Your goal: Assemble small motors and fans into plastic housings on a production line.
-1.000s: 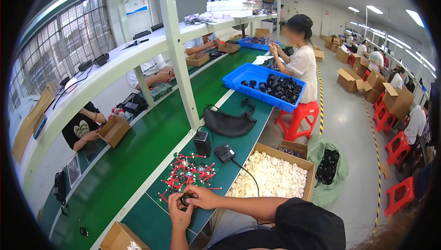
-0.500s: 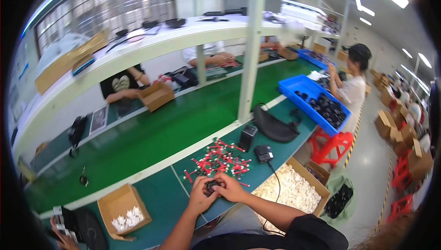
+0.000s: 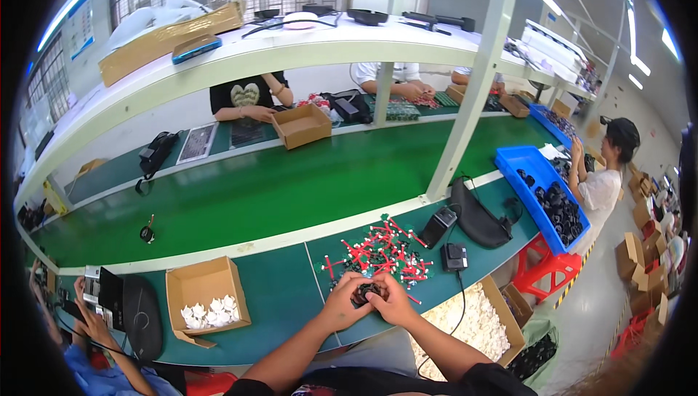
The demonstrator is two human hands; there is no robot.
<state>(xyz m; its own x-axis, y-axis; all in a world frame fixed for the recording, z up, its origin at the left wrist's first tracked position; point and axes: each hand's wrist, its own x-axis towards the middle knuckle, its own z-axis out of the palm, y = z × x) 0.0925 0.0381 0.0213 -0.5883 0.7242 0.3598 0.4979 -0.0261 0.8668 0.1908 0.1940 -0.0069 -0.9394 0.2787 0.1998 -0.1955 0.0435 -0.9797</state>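
Both my hands are closed around a small black round part (image 3: pixel 366 293) at the front edge of the green worktable. My left hand (image 3: pixel 344 303) grips it from the left side, while my right hand (image 3: pixel 393 301) presses on it from the right with the thumb. Fingers cover much of the part, so its details are hard to make out. Just beyond my hands lies a loose pile of red wires (image 3: pixel 385 245) with white connectors, mixed with small green and black pieces.
Left stands an open cardboard box (image 3: pixel 174 290) with white pieces. Right are a black adapter (image 3: pixel 454 257), a black case (image 3: pixel 480 214) and a blue tray (image 3: pixel 509 170) of black parts. Beyond runs a green belt (image 3: pixel 291 192); a post (image 3: pixel 476 83) rises beside it. Co-workers sit around.
My view has swung left and levelled, so the scene sits further right in the picture. More of the co-worker at lower left shows. My hands still hold the black part.
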